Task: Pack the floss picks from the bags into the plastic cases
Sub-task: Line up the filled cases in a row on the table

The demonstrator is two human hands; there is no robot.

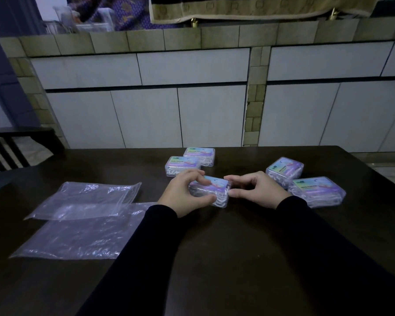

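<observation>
A clear plastic case [214, 190] with a pastel label and white floss picks inside lies on the dark table between both hands. My left hand [183, 192] grips its left end, fingers over the top and thumb on the near side. My right hand [253, 190] pinches its right end between thumb and fingertips. Two filled cases [185, 165] [200, 153] sit just behind it. Two more filled cases [284, 168] [317, 190] lie to the right. Two flat, clear zip bags [84, 199] [78, 238] lie on the left; I see no picks in them.
The dark wooden table [214, 258] ends at a far edge just behind the cases. A dark chair [14, 144] stands at the left. Beyond the table is a tiled counter front with white panels [146, 115].
</observation>
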